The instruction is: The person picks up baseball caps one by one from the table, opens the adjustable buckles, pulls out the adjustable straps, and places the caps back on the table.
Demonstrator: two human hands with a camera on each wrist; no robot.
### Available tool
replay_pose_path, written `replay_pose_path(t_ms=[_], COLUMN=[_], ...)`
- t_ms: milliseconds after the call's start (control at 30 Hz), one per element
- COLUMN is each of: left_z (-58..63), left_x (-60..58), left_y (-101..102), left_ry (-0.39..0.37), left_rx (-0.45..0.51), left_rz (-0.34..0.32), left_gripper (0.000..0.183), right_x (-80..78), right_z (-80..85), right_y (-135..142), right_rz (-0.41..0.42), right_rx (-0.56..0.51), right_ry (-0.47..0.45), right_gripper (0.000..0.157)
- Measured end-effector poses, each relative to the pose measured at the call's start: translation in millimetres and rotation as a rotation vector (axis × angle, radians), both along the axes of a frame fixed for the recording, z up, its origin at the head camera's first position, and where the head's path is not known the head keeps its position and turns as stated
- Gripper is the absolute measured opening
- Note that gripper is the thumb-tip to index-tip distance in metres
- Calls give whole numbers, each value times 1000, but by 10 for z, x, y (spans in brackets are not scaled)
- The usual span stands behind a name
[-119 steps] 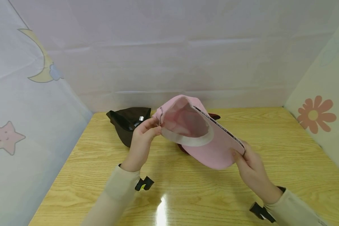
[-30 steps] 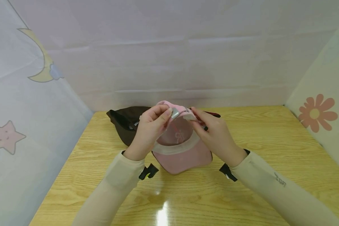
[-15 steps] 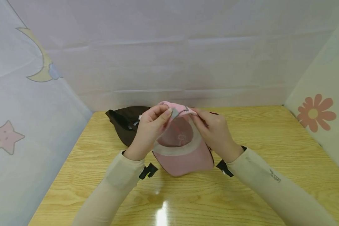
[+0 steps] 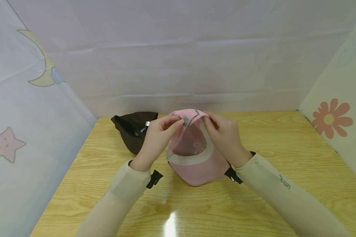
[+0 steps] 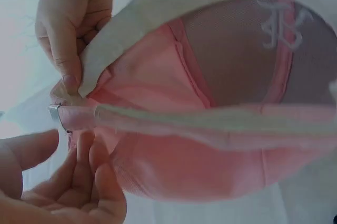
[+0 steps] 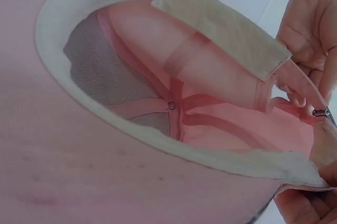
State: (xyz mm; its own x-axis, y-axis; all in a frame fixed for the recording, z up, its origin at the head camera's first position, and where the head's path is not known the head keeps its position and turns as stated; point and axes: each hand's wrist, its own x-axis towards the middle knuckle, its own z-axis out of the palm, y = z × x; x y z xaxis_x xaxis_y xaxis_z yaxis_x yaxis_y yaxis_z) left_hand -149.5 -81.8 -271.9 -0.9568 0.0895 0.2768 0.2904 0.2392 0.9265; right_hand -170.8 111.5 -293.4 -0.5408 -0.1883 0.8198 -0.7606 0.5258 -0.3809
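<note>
A pink baseball cap [image 4: 195,172] hangs between my hands in the head view, brim down toward me and its inside showing. My left hand [image 4: 158,136] has thumb and fingertips at the left part of the back strap. On the other side, my right hand [image 4: 225,135] pinches the back edge beside the metal buckle [image 4: 197,113]. In the left wrist view the strap [image 5: 79,118] passes just beyond my left fingertips, and my right hand [image 5: 76,24] grips the end of the pale sweatband [image 5: 184,4]. The cap's mesh lining [image 6: 97,63] shows in the right wrist view.
A dark brown cap [image 4: 132,135] lies at the back left of the wooden table [image 4: 270,144], opening up, with a small white tag. A pale cloth wall [image 4: 178,65] stands behind, with patterned cloth on both sides.
Four seconds ago my right hand held the brim; it has since moved to the back strap and the cap has turned brim toward me. Lately the cap shifted slightly right and down.
</note>
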Motion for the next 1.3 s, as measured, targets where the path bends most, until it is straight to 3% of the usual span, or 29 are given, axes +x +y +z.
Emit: replay_pose_path(t_ms=[167, 300, 400, 567, 733, 967, 1167, 1300], left_z=[5, 10, 22, 41, 47, 53, 31, 11], left_x=[26, 2, -21, -38, -41, -56, -62, -59], left_y=[29, 69, 101, 142, 156, 154, 180, 183], left_ry=[269, 492, 591, 644, 670, 653, 756, 770], left_rx=[-118, -225, -318, -432, -484, -531, -643, -627], left_rz=[134, 148, 131, 135, 153, 120, 151, 160], left_gripper=[17, 18, 22, 25, 21, 13, 7, 6], right_x=[-7, -12, -17, -26, -27, -26, -19, -11], right_z=[15, 15, 11, 3, -3, -3, -1, 4], right_y=[8, 10, 4, -15, -23, -18, -13, -16], right_rz=[-5, -16, -16, -20, -15, -8, 5, 15], right_rx=[0, 11, 21, 34, 40, 47, 65, 75], right_ry=[21, 20, 17, 36, 38, 14, 0, -3], right_gripper=[8, 8, 7, 7, 8, 9, 9, 10])
